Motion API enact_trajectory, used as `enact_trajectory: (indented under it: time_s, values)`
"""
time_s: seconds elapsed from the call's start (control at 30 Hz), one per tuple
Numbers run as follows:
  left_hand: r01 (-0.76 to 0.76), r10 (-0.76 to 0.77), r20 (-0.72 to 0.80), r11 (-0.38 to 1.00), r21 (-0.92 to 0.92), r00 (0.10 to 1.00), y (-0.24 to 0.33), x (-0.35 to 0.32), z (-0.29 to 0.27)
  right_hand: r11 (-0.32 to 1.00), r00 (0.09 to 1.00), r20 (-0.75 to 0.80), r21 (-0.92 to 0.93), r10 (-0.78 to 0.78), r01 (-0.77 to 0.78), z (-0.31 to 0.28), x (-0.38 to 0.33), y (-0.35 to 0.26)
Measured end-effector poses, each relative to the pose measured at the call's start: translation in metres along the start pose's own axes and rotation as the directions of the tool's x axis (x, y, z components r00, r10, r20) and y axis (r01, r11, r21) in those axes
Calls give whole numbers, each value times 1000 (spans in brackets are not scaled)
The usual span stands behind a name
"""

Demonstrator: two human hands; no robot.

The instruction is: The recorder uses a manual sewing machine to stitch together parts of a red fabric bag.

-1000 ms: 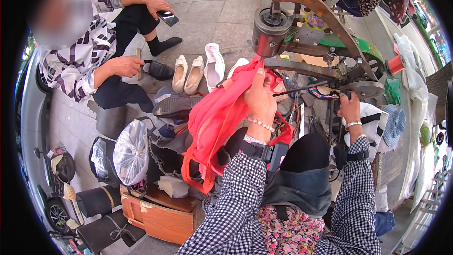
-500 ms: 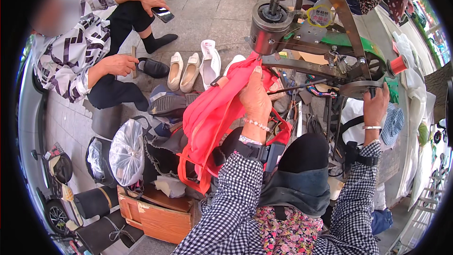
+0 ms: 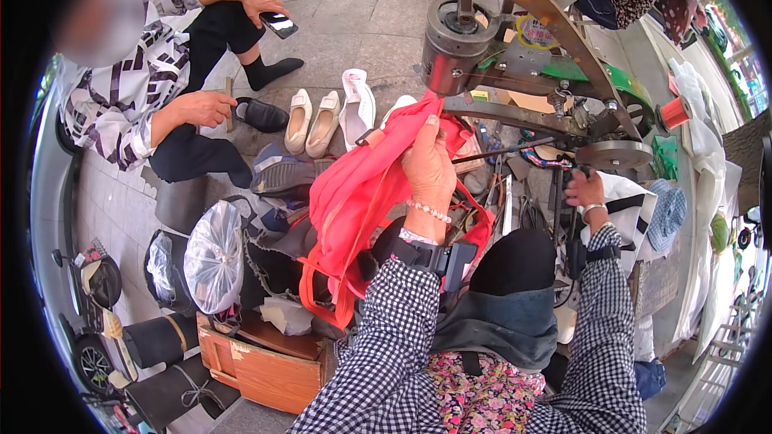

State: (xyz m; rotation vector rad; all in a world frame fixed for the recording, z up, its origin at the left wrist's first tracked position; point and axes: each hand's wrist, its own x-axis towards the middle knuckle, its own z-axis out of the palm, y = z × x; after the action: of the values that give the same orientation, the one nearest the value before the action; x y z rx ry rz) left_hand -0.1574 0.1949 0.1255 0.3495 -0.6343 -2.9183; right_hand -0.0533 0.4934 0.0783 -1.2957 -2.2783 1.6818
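Observation:
A coral-red cloth bag with straps [image 3: 354, 181] hangs across my lap. Its upper edge sits under the head of a hand-cranked sewing machine [image 3: 453, 48]. Close below the machine's cylindrical head, my left hand [image 3: 429, 169] is closed on the bag's fabric, thumb uppermost. My right hand [image 3: 585, 191] is below the machine's metal handwheel [image 3: 615, 154], apart from it, with its fingers loosely spread and nothing seen in them. A red thread spool [image 3: 674, 113] stands out at the machine's right end. The needle and the stitched spot are hidden by fabric and machine.
Left of the bag are beige flats [image 3: 311, 122], a white shoe [image 3: 358, 108] and a dark sneaker [image 3: 285, 177]. A seated person [image 3: 133, 84] holds a phone [image 3: 279, 25]. Scissors [image 3: 531, 213] and other tools lie beneath the machine. A wooden box [image 3: 269, 370] stands lower left.
My right hand has let go of the handwheel and moved down and left. The machine's upper arm has shifted slightly left. My left hand keeps its hold on the bag, slightly lower.

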Motion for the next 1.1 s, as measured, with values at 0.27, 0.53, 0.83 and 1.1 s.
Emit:
enact_trajectory:
  time_s: [0.27, 0.53, 0.83, 1.1]
  values:
    - [30, -30, -4, 999, 26, 1000, 0, 2, -1, 824, 774, -299, -309, -558, 475, -88, -21, -54]
    - [160, -154, -115, 986, 49, 981, 2, 2, 0, 967, 982, 150, 213, 111, -142, -8, 9, 4]
    - [226, -217, -118, 972, 64, 969, 2, 7, -1, 906, 868, -284, -244, -407, 345, -101, -15, -47]
    - [333, -327, -118, 942, 36, 938, 6, 10, -3, 989, 994, -77, -132, -79, 69, 3, 1, -2]
